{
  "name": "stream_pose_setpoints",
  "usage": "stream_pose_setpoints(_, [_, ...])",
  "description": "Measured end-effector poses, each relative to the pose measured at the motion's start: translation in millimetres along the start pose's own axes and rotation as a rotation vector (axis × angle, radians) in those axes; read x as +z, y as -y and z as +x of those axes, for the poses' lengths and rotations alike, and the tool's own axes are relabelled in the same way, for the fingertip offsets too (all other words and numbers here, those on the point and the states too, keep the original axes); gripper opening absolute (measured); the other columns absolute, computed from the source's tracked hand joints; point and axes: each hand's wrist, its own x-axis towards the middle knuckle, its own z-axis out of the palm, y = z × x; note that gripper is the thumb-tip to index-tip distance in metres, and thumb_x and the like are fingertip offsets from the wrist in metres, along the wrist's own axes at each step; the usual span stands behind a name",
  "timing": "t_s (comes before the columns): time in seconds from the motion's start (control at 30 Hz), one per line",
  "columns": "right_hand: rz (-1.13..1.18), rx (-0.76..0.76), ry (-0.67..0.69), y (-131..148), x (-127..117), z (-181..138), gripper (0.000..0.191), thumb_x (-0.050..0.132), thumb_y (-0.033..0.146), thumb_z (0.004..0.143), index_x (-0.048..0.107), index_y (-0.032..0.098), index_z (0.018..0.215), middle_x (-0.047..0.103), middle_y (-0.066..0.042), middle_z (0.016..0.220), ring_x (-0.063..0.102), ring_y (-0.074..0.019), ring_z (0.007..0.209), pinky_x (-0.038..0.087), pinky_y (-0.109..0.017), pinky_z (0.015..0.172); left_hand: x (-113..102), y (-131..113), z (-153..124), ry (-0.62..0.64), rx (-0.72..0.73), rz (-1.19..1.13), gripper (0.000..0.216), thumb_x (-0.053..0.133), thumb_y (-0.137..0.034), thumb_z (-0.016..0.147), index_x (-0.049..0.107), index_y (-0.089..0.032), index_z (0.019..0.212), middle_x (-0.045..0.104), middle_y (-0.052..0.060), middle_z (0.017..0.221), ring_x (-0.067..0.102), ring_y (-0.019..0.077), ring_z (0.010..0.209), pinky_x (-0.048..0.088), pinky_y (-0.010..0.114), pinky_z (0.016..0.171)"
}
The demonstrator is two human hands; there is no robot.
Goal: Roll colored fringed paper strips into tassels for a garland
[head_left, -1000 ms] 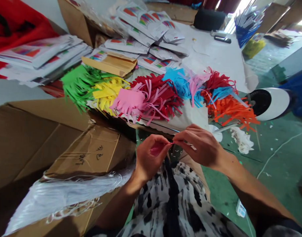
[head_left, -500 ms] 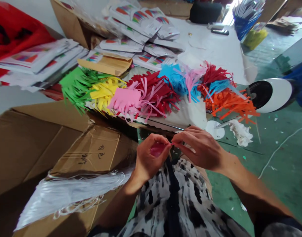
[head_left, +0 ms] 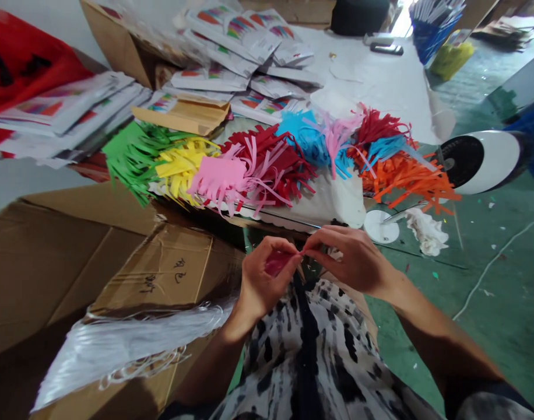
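My left hand (head_left: 264, 277) is curled round a small pink paper piece (head_left: 276, 263), held just above my lap. My right hand (head_left: 352, 259) meets it fingertip to fingertip and pinches the same pink piece at its tip. Straight ahead, on a low board, lie bunches of fringed paper strips: green (head_left: 129, 153), yellow (head_left: 183, 166), pink (head_left: 221, 175), dark red (head_left: 271, 160), blue (head_left: 304, 137) and orange (head_left: 407, 178).
An open cardboard box (head_left: 74, 256) sits at my left with a bundle of white strings (head_left: 131, 344) on its flap. Printed packets (head_left: 245, 52) are heaped behind the strips. A white round fan (head_left: 481, 160) and white scraps (head_left: 427, 230) lie on the green floor at right.
The hands have stayed together at the pink piece, shifting very slightly upward; the view has drifted a little.
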Motion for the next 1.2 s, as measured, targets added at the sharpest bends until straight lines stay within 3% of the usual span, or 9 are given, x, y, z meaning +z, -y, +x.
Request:
stream_pose_setpoints(0.2, [0.031, 0.056, 0.019, -5, 3, 0, 0.01, 0.065, 0.031, 0.101, 0.067, 0.022, 0.095, 0.072, -0.001, 0.086, 0.065, -0.014, 0.076, 0.047, -0.026, 0.07, 4, -2, 2, -0.016, -0.064, -0.04, 0.011, 0.075, -0.027, 0.094, 0.071, -0.019, 0.101, 0.074, 0.003, 0.095, 0.073, 0.0132, 0.085, 0.061, 0.022, 0.079])
stream_pose_setpoints(0.37, [0.132, 0.063, -0.046, -10, 7, -1, 0.016, 0.068, 0.037, 0.1, 0.073, 0.022, 0.098, 0.075, -0.001, 0.086, 0.067, -0.0145, 0.074, 0.049, -0.026, 0.07, 8, 2, 8, -0.03, -0.092, -0.042, 0.014, 0.074, -0.033, 0.095, 0.071, -0.019, 0.097, 0.074, 0.002, 0.092, 0.072, 0.0138, 0.084, 0.06, 0.022, 0.078])
stream_pose_setpoints(0.5, [0.199, 0.079, -0.092, -11, 4, 4, 0.017, 0.066, 0.036, 0.101, 0.075, 0.023, 0.097, 0.076, -0.001, 0.083, 0.068, -0.0149, 0.072, 0.049, -0.027, 0.065, 6, 5, 17, 0.057, -0.101, -0.007, 0.019, 0.068, -0.035, 0.098, 0.073, -0.021, 0.11, 0.076, 0.004, 0.099, 0.073, 0.0157, 0.087, 0.059, 0.024, 0.08])
stream_pose_setpoints(0.6, [0.154, 0.087, -0.119, -9, 5, 10, 0.014, 0.068, 0.03, 0.099, 0.073, 0.021, 0.089, 0.072, -0.001, 0.078, 0.065, -0.0145, 0.071, 0.047, -0.026, 0.063, 6, 6, 23, 0.211, -0.07, 0.006, 0.027, 0.062, -0.037, 0.102, 0.072, -0.021, 0.121, 0.078, 0.007, 0.109, 0.074, 0.0185, 0.093, 0.058, 0.027, 0.083])
stream_pose_setpoints(0.8, [0.127, 0.063, -0.158, -4, -2, 16, 0.014, 0.063, 0.023, 0.097, 0.068, 0.022, 0.084, 0.066, -0.001, 0.076, 0.06, -0.0144, 0.069, 0.046, -0.027, 0.064, 2, 13, 30, 0.304, -0.124, 0.112, 0.031, 0.056, -0.043, 0.104, 0.071, -0.02, 0.089, 0.068, 0.0, 0.076, 0.06, 0.0138, 0.069, 0.046, 0.023, 0.065])
stream_pose_setpoints(0.9, [0.186, 0.139, -0.228, -5, -10, 16, 0.013, 0.065, 0.026, 0.098, 0.069, 0.023, 0.086, 0.067, -0.001, 0.077, 0.06, -0.0144, 0.067, 0.048, -0.027, 0.062, 0, 16, 32, 0.322, -0.187, 0.051, 0.033, 0.053, -0.045, 0.106, 0.07, -0.02, 0.092, 0.061, -0.002, 0.072, 0.053, 0.0117, 0.064, 0.04, 0.022, 0.059])
stream_pose_setpoints(1.03, [0.302, 0.2, -0.118, -9, -7, 21, 0.017, 0.067, 0.037, 0.1, 0.077, 0.025, 0.107, 0.075, -0.003, 0.092, 0.067, -0.0151, 0.077, 0.053, -0.027, 0.069, 5, 20, 35, 0.274, -0.228, -0.036, 0.036, 0.052, -0.048, 0.106, 0.067, -0.018, 0.091, 0.054, -0.004, 0.071, 0.047, 0.0105, 0.063, 0.036, 0.022, 0.059])
stream_pose_setpoints(1.1, [0.325, 0.191, -0.073, -11, -2, 24, 0.021, 0.066, 0.041, 0.101, 0.08, 0.025, 0.105, 0.076, -0.005, 0.097, 0.07, -0.0161, 0.082, 0.054, -0.027, 0.071, 9, 23, 36, 0.286, -0.237, -0.062, 0.038, 0.05, -0.049, 0.107, 0.065, -0.018, 0.09, 0.054, -0.004, 0.073, 0.047, 0.0103, 0.065, 0.036, 0.022, 0.061])
stream_pose_setpoints(1.2, [0.33, 0.264, -0.107, -15, -4, 31, 0.029, 0.063, 0.046, 0.102, 0.083, 0.024, 0.099, 0.077, -0.005, 0.089, 0.071, -0.0153, 0.072, 0.054, -0.025, 0.062, 13, 29, 38, 0.329, -0.271, -0.105, 0.042, 0.046, -0.052, 0.108, 0.064, -0.018, 0.089, 0.052, -0.005, 0.071, 0.047, 0.01, 0.064, 0.036, 0.022, 0.061])
